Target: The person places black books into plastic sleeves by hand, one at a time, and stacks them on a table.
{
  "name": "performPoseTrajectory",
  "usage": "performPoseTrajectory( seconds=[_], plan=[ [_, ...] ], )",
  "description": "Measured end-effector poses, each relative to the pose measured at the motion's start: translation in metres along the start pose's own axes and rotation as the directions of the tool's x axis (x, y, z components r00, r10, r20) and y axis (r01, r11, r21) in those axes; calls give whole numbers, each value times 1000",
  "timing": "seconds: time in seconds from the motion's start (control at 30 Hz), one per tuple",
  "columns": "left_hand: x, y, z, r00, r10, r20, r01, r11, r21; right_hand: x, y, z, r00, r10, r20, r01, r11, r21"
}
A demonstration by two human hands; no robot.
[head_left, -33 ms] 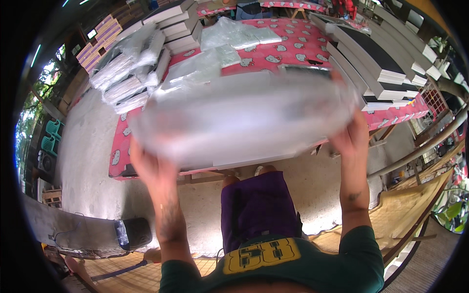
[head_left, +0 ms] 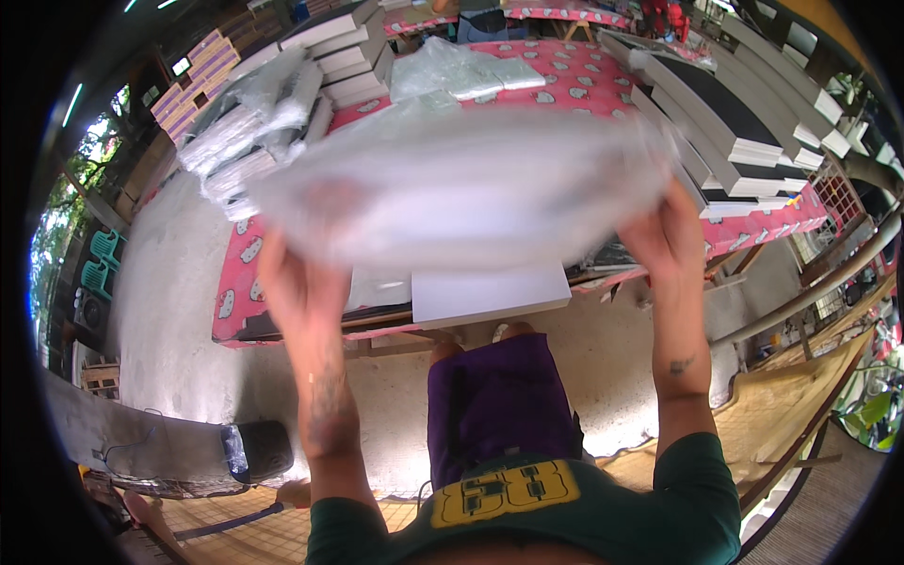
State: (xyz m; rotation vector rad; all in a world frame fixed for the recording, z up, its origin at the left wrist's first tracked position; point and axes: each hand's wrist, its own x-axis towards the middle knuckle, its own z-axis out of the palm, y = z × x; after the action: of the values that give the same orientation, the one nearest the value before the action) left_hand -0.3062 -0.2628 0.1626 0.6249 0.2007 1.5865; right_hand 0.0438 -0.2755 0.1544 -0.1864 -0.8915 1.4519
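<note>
A wide piece of clear plastic film (head_left: 471,179), smeared by motion, stretches between my hands above the near part of the table. My left hand (head_left: 303,287) grips its left end, with some fingers showing dimly through the plastic. At the other end my right hand (head_left: 665,234) is closed on the film, and its fingertips are partly hidden. Whether the film is a bag or a single sheet I cannot make out. Below it, a flat white board or block (head_left: 490,298) lies at the table's front edge, its far part covered by the film.
The table has a pink patterned cover (head_left: 235,273). Plastic-wrapped packs (head_left: 250,132) are piled at the left, beside stacked white slabs (head_left: 350,56). More wrapped packs (head_left: 461,71) lie farther back. Black-topped white slabs (head_left: 720,113) stand stacked at the right. A person (head_left: 480,24) is at the far table.
The plastic film has risen and moved away from me, uncovering more of the white board at the table's front edge. Both hands keep hold of its ends.
</note>
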Motion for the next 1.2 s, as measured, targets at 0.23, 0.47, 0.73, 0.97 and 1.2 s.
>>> performPoseTrajectory(
  seconds=[0.23, 0.47, 0.73, 0.97, 1.2],
  plan=[
    [123, -62, -90, 983, -179, -38, 181, 981, 66, 110, 68, -99, 939, 240, -247, -194, 961, 198],
    [103, -123, -189, 892, -145, -429, 328, 860, 391, 66, 131, -222, 751, 212, -625, -443, 864, -239],
    [143, -139, -137, 993, 42, -107, 43, 724, 688, 75, 121, -161, 914, -165, -371, -165, 684, -711],
    [126, -187, -66, 957, 268, -112, -128, 737, 664, 21, 89, -145, 617, -274, -738, 275, 953, -123],
    [47, -278, -18, 983, -169, -70, 169, 690, 704, 62, 73, -136, 363, -609, -705, 497, 766, -407]
  ],
)
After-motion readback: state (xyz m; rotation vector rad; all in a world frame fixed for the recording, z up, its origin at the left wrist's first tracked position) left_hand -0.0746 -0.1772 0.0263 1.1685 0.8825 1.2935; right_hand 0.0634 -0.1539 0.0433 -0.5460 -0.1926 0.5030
